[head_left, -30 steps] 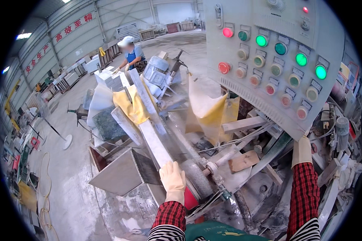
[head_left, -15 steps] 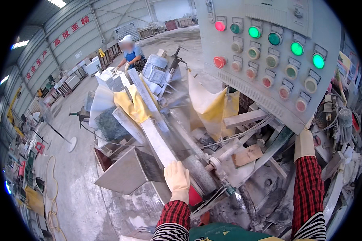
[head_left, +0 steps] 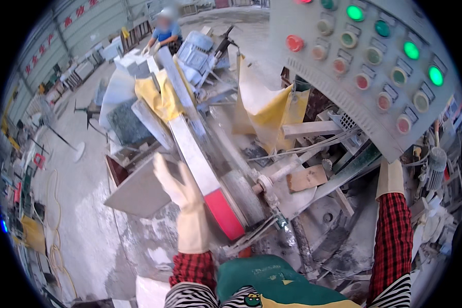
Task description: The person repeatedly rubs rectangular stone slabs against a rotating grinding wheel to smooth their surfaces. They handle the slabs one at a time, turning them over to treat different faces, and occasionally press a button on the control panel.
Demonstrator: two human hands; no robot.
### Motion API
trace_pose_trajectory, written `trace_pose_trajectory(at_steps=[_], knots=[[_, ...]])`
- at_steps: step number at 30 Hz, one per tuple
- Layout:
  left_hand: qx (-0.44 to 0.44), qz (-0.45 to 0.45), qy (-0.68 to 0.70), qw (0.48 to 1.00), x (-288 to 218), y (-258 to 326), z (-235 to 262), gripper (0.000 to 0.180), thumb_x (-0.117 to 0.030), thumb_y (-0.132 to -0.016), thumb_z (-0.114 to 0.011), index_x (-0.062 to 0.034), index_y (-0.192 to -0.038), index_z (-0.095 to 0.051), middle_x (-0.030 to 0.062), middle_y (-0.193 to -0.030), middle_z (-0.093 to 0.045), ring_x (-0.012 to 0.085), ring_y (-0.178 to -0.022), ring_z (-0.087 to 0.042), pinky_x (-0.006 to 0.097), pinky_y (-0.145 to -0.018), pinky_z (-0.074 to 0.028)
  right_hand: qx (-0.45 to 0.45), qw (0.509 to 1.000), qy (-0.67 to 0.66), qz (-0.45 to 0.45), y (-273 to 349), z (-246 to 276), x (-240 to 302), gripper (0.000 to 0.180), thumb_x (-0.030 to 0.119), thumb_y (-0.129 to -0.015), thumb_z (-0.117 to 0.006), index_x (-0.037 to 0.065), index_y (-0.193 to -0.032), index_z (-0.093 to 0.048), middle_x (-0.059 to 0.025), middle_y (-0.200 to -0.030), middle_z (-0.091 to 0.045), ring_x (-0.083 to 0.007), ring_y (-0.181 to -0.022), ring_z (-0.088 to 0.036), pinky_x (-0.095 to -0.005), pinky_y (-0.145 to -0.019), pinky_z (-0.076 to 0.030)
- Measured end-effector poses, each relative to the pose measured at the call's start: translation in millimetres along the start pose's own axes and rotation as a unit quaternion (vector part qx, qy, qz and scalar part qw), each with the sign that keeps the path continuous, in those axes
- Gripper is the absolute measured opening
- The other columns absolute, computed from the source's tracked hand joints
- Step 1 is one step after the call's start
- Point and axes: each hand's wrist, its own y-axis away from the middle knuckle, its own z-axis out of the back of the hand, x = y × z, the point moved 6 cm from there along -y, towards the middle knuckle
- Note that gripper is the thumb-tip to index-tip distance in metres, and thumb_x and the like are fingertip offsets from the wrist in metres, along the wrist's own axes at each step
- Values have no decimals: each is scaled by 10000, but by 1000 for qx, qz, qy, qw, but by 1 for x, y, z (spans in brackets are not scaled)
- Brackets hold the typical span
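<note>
My left hand (head_left: 185,205), in a cream rubber glove, is raised just left of a long white stone strip; its fingers are stretched and apart, holding nothing. The strip (head_left: 193,154) comes out from under a yellow flap (head_left: 161,97) on the machine and runs toward me. At its near end lies a red block-shaped piece (head_left: 224,214). My right hand (head_left: 391,177), gloved alike, is at the lower corner of a grey control panel (head_left: 339,77); the panel hides its fingers. Round buttons cover the panel, several lit green.
A grey sheet-sided trough (head_left: 138,187) stands left of the strip. Metal rollers (head_left: 241,192), a loose wooden block (head_left: 307,178) and a yellow-white sheet (head_left: 267,110) lie to the right. Beyond the blue motor (head_left: 195,49), a co-worker (head_left: 167,33) handles white blocks. A hose (head_left: 56,220) lies on the floor.
My left hand has let go of the strip's near end and moved left, fingers spreading; the red piece now shows more. My right hand stays at the panel's corner. The view has tilted down.
</note>
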Motion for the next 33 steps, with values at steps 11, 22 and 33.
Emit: trace_pose_trajectory(at_steps=[11, 22, 33], knots=[[268, -82, -319, 905, 72, 65, -45, 589, -383, -795, -774, -51, -1246, -591, 186, -1224, -579, 381, -1201, -494, 516, -996, -384, 13, 999, -43, 1, 4, -32, 11, 655, 139, -880, -705, -6, -1449, -414, -162, -1284, -621, -274, -1173, -603, -359, -1029, -463], [254, -159, -346, 889, 43, 77, -40, 453, -253, -743, -739, -69, -1136, -609, 177, -1067, -556, 382, -1039, -527, 501, -899, -410, 19, 997, -68, -11, 27, -40, 18, 643, 118, -892, -693, -6, -1454, -408, -154, -1275, -626, -262, -1165, -606, -352, -1023, -465], [339, -63, -350, 871, 59, 88, -35, 551, -300, -796, -738, -68, -1268, -573, 199, -1334, -552, 378, -1290, -469, 538, -1091, -340, 10, 998, -63, -8, 21, -25, 23, 631, 97, -903, -681, -7, -1460, -403, -146, -1266, -631, -251, -1156, -609, -345, -1018, -466]])
